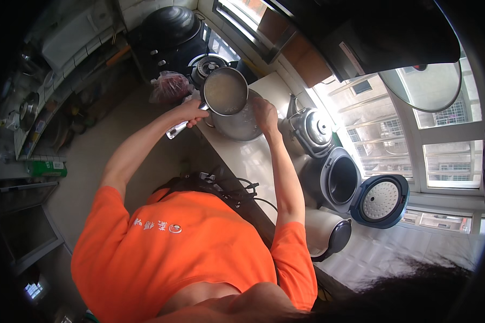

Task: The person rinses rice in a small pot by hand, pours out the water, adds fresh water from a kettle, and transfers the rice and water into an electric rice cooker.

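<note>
My left hand (191, 113) is closed around the handle of a small steel saucepan (246, 85). The saucepan, holding a cloudy, pale content, is over the left side of a wider metal bowl (248, 133). White bits show in the bowl, though the pan hides part of it. At the bowl's right rim, my right hand (265, 115) has its fingers curled round the edge; some fingertips are hidden. A clear plastic bag with something reddish in it (170, 87) lies just beyond my left hand.
A gas burner (210, 65) and a dark covered wok (170, 26) are at the far end. Along the counter's right stand a steel kettle (313, 129), a rice cooker with its lid up (342, 180) and a pale electric kettle (326, 234). A glass lid (423, 89) is before the window.
</note>
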A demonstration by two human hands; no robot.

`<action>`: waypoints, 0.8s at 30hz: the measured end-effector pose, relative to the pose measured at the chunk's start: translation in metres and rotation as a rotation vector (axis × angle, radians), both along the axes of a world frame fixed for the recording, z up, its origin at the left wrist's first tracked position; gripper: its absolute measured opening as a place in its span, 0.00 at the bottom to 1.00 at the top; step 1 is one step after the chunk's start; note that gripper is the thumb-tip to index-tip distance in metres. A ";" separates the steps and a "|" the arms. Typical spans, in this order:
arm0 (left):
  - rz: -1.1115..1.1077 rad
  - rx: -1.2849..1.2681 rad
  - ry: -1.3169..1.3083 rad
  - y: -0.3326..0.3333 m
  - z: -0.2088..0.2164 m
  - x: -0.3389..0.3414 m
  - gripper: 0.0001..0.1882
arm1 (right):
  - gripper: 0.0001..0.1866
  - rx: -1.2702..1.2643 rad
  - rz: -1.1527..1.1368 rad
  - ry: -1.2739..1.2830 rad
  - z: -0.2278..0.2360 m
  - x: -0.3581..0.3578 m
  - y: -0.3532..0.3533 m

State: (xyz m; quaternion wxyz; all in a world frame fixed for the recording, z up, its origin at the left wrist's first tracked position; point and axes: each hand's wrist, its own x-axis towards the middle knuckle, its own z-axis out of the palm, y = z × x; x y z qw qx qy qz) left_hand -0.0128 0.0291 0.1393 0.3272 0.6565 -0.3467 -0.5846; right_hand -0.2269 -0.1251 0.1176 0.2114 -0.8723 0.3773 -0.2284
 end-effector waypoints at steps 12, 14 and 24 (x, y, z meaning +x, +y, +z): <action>-0.006 -0.003 -0.020 0.001 -0.002 0.007 0.08 | 0.14 0.071 -0.028 0.055 0.005 -0.001 0.014; -0.009 -0.004 -0.023 0.001 -0.002 0.008 0.07 | 0.14 0.046 -0.030 0.030 0.006 -0.001 0.016; -0.004 -0.024 -0.035 0.000 0.001 0.008 0.08 | 0.14 0.045 -0.021 0.008 0.005 0.003 0.015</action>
